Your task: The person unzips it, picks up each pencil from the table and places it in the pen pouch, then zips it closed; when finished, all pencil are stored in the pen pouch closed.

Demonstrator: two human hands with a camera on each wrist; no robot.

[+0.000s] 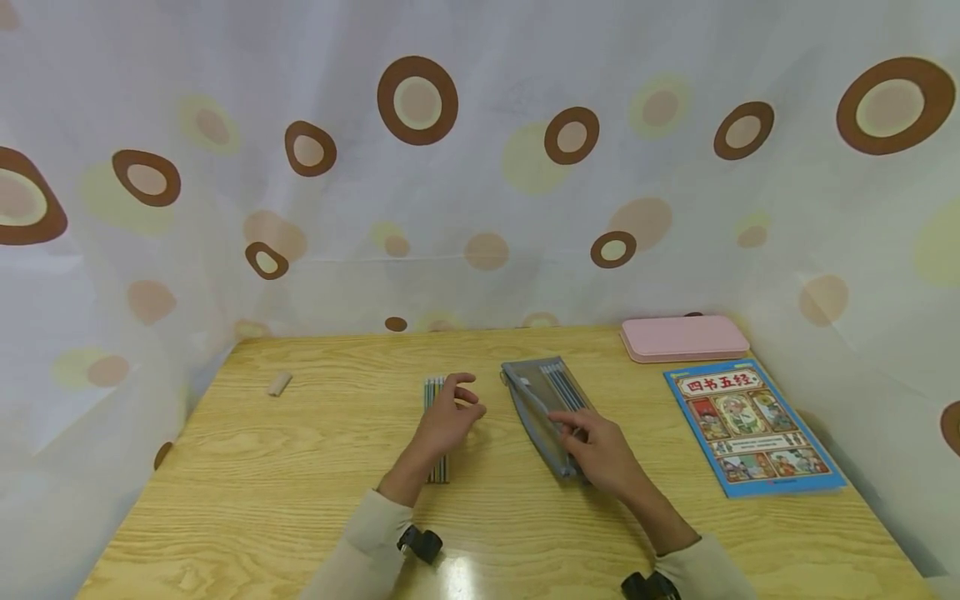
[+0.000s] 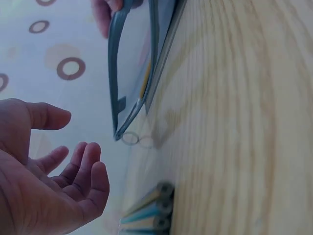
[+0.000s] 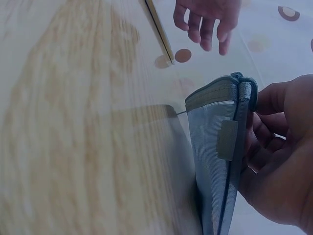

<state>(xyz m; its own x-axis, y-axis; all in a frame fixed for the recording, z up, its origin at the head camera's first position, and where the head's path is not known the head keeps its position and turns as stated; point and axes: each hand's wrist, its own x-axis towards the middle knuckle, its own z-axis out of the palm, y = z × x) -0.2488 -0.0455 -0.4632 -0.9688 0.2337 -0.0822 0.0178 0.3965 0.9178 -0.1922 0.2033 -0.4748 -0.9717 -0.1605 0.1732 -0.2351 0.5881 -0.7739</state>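
A grey mesh zipper pouch (image 1: 534,414) lies on the table with several pencils (image 1: 564,387) visible through it. My right hand (image 1: 600,450) pinches the pouch's upper edge near its zipper and lifts it. In the left wrist view the pouch mouth (image 2: 113,73) gapes, with a yellow pencil inside. A row of pencils (image 1: 437,468) lies side by side to the left of the pouch, partly hidden under my left hand (image 1: 450,417). That hand hovers above them with loosely curved fingers, holding nothing in the left wrist view.
An eraser-like beige block (image 1: 280,383) lies at the far left of the wooden table (image 1: 300,500). At the right are a pink case (image 1: 686,338) and a blue-bordered picture book (image 1: 753,427). Patterned white sheeting (image 1: 480,183) surrounds the back and sides.
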